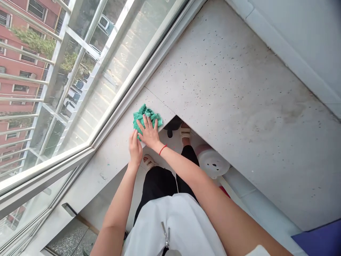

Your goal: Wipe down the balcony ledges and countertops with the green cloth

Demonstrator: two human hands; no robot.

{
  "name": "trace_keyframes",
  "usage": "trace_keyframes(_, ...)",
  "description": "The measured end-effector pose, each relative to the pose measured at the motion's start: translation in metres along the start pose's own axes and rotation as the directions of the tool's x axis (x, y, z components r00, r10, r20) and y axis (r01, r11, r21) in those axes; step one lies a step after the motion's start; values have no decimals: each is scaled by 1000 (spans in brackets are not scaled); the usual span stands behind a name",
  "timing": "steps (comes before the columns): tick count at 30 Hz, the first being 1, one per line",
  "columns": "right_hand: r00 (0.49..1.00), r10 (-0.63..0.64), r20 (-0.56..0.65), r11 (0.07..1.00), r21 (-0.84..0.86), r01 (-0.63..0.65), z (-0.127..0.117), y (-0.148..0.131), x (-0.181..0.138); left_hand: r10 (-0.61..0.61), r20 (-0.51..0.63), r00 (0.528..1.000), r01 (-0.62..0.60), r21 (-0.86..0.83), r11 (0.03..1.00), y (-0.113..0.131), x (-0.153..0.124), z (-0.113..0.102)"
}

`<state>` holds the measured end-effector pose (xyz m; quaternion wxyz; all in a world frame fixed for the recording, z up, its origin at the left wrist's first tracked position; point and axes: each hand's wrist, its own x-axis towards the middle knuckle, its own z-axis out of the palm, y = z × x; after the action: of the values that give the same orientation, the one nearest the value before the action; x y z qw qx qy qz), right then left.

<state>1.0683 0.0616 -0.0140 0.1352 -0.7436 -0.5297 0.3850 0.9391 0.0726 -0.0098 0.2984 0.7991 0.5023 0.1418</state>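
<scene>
A crumpled green cloth (138, 115) lies on the pale windowsill ledge, close to its inner edge. My right hand (149, 133), with a red string round the wrist, rests flat on the cloth, fingers spread across it. Just beside it, my left hand (135, 147) is at the cloth's near left edge, its fingers bent and close together around that edge. The left fingertips are partly hidden, so their exact hold is hard to see. Underneath both hands is the light ledge (117, 145), which has small marks on it.
A wide speckled countertop (226, 81) spreads to the right, with brownish stains. Along the left runs a window frame (106, 131), with metal bars (26, 80) outside. Below the counter sits a white round plastic object (213, 163). A dark handle (69, 209) is at lower left, purple material (319, 236) at lower right.
</scene>
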Motion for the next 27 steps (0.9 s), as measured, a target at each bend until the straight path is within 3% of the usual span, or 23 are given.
trace_keyframes(2, 998, -52, -18, 999, -14, 52, 2, 16, 22, 79, 108, 991, -76, -32, 997, -8, 23, 27)
trace_keyframes(4, 992, -97, -78, 995, -23, 95, -18, 42, 48, 171, 121, 978, -168, -34, 985, 1, 59, 60)
trace_keyframes(7, 982, -72, -177, 997, -46, 65, -86, 100, 91, 332, 152, 931, -330, -40, 943, 45, 141, 121)
trace_keyframes(11, 941, 19, -338, 989, -129, -66, -189, 176, 141, 468, 292, 834, -475, -49, 878, 122, 268, 200)
trace_keyframes(13, 906, 58, -419, 978, -159, -136, -214, 190, 153, 499, 300, 813, -502, -73, 862, 143, 302, 216)
trace_keyframes(14, 887, 95, -452, 972, -149, -180, -214, 188, 155, 508, 288, 812, -506, -89, 858, 144, 306, 214)
trace_keyframes(16, 863, 172, -475, 973, -54, -224, -189, 165, 148, 509, 251, 823, -498, -111, 860, 127, 284, 189)
trace_keyframes(18, 905, 163, -392, 986, 83, -142, -137, 121, 131, 468, 216, 857, -457, -100, 884, 89, 230, 140)
trace_keyframes(20, 972, 13, -234, 985, 168, 27, -70, 64, 107, 361, 176, 916, -358, -51, 932, 37, 156, 79)
trace_keyframes(22, 980, -187, -70, 968, 159, 196, -2, 7, 81, 185, 127, 975, -191, 40, 981, -15, 78, 23)
trace_keyframes(25, 882, -461, 102, 887, 70, 455, 70, -56, 51, -136, 15, 991, 131, 173, 976, -68, -13, -27)
trace_keyframes(27, 778, -604, 174, 794, 50, 605, 88, -68, 43, -309, -84, 947, 320, 202, 926, -76, -43, -28)
